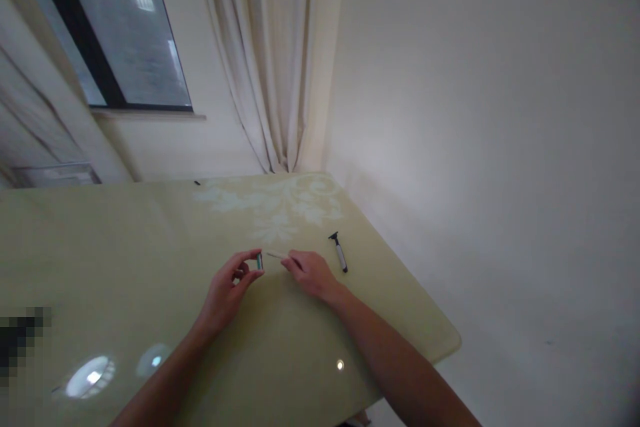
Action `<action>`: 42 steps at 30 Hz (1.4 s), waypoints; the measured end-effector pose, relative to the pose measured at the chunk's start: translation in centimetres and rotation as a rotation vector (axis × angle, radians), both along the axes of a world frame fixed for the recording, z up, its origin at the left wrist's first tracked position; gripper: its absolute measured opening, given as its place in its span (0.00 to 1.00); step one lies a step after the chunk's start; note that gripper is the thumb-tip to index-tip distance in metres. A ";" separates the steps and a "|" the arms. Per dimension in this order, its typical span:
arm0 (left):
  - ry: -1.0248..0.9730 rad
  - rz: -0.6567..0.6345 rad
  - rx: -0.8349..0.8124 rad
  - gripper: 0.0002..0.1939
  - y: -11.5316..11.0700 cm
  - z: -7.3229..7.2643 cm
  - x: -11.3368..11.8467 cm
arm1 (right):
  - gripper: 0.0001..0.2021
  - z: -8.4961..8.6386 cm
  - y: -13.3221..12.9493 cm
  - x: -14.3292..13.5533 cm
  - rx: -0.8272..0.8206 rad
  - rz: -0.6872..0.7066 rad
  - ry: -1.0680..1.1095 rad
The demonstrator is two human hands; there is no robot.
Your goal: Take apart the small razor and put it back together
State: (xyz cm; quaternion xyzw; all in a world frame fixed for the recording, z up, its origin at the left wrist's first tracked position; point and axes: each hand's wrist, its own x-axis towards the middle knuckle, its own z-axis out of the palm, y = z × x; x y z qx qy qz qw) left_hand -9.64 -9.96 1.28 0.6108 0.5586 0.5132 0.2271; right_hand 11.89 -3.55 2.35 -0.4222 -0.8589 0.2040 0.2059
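Between the thumb and fingertips of my left hand is a small dark rectangular piece with a green strip, which looks like a razor cartridge. Held upright, it stands a little above the table. My right hand pinches a thin pale pointed tool; its tip points left at the piece, with a small gap between them. The fingers hide the tool's other end, so its kind does not show. To the right of my right hand lies a razor with a black head and a grey handle.
The glossy yellow-green table has a pale floral pattern near its far edge. A tiny black object lies at that edge. A plain wall runs along the right side. Behind are a curtain and a window.
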 end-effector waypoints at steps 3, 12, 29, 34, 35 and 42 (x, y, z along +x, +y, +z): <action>-0.013 0.002 -0.026 0.23 -0.2 0.0 0.0 | 0.19 -0.1 -0.6 0.0 -0.004 0.061 0.035; -0.037 -0.009 -0.056 0.23 -0.9 0.1 0.7 | 0.18 0.6 -0.7 0.4 -0.086 0.087 0.052; -0.047 -0.014 0.027 0.20 -1.2 0.2 1.2 | 0.18 0.6 -0.8 1.5 -0.086 0.135 0.087; -0.036 -0.011 0.071 0.18 -1.3 0.3 1.3 | 0.19 0.9 -1.0 1.8 -0.122 0.143 0.065; -0.029 -0.011 0.079 0.18 -1.4 0.3 1.4 | 0.19 0.9 -1.1 1.8 -0.126 0.137 0.067; 0.023 -0.013 0.123 0.16 -1.3 0.0 1.4 | 0.19 0.8 -1.5 1.7 -0.105 0.165 0.049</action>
